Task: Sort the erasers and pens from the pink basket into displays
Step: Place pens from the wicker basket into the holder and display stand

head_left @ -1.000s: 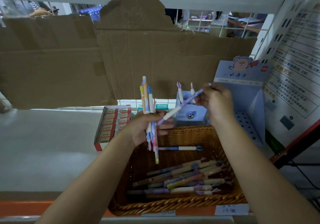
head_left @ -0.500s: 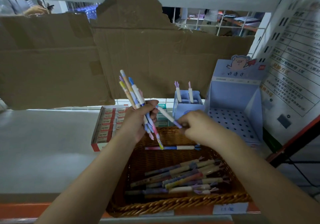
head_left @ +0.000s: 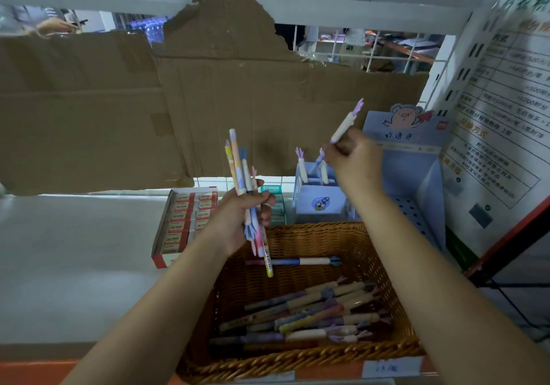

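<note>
Risen to centre-right, right hand [head_left: 357,161] pinches a pen [head_left: 346,122] over the blue holder [head_left: 317,203] (few slotted); left hand [head_left: 238,220] grips a pen bundle [head_left: 238,161]; wicker basket [head_left: 297,363] holds many more.

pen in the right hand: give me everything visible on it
The pen has a pale cream barrel that looks like plastic, a lilac band low down and a lilac forked topper at its upper end. It tilts up and to the right, topper highest. The right hand pinches its lower end, which is hidden in the fingers. It is held in the air close to the small blue holder, touching only the hand.
</note>
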